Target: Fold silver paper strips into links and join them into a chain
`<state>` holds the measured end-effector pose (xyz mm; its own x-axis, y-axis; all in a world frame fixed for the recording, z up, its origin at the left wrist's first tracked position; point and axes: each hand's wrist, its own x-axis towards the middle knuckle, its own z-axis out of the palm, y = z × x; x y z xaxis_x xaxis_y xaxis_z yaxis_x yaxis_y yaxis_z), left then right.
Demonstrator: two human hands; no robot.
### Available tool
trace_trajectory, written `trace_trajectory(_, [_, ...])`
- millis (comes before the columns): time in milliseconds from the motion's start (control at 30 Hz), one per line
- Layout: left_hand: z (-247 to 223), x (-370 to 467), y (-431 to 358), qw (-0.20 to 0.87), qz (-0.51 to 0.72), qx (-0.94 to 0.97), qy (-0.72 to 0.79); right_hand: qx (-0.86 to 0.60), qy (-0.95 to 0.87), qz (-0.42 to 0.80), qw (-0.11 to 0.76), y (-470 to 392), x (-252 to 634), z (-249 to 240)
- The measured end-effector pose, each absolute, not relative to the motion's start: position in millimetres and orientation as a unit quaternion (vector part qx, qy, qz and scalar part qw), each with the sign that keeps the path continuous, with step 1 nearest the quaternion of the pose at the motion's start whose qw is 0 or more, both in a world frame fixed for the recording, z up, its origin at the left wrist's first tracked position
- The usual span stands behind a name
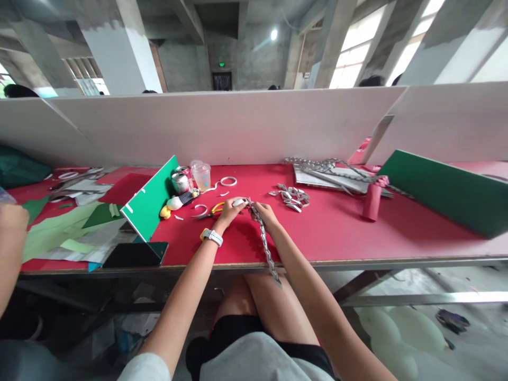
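Observation:
My left hand (pixel 230 212), with a watch at its wrist, is closed in a pinch around a small white piece (pixel 239 202) at the top end of a chain. Close beside it, my right hand (pixel 266 216) grips a silver-grey chain (pixel 265 239) that looks folded from flat strips. The chain hangs from my fingers over the front edge of the red table (pixel 317 233) toward my lap. Exactly how the white piece and the chain meet is hidden by my fingers. Just left of my left hand lie pliers (pixel 216 209) with yellow handles.
Loose folded grey links (pixel 292 198) lie right of my hands. Behind them, a longer grey chain (pixel 327 166) rests on white boards. Left are tape rolls (pixel 228 181), a plastic cup (pixel 201 175), cans (pixel 181 182), a green panel (pixel 151 203) and a phone (pixel 137 254). A red bottle (pixel 372 202) stands right.

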<state>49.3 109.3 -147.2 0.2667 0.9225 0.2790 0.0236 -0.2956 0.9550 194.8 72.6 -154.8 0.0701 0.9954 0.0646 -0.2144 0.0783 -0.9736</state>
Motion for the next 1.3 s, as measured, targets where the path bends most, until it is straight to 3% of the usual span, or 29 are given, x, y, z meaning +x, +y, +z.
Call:
trace_trajectory(533, [-155,52,111,0.366,0.483,0.686,0.402,-0.492,-0.556,0.394,0.542,63,188,-150])
trace_trajectory(867, [-154,55,111,0.315,0.510,0.682,0.419,-0.492,-0.546,0.406,0.543,63,188,-148])
trace_trajectory(1300, [-151,54,112,0.415,0.501,0.641,0.407,-0.481,-0.488,0.458,0.567,66,185,-151])
